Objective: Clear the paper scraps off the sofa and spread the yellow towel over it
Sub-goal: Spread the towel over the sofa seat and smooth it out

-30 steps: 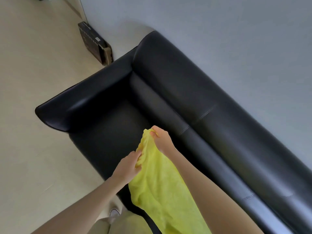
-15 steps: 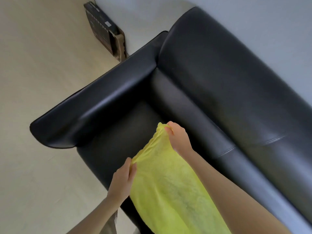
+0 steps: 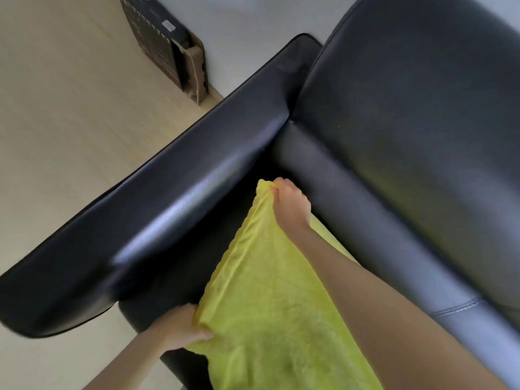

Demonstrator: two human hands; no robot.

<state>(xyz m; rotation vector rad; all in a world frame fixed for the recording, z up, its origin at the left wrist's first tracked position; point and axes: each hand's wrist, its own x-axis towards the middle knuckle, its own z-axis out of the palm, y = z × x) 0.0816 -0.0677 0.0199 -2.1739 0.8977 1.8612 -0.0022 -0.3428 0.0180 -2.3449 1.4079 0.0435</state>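
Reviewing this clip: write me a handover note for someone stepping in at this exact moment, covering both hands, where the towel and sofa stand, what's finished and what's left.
Left hand: grips the near corner of the yellow towel at the seat's front edge.
Right hand: pinches the far corner, close to the backrest.
Towel: its end edge is stretched between the two hands over the black sofa seat, beside the armrest; the rest trails out of frame below.
Done: no paper scraps show on the visible part of the sofa.
Left: lower the held edge onto the seat, let go, and smooth the towel flat. The sofa's other end is out of view, so check it.
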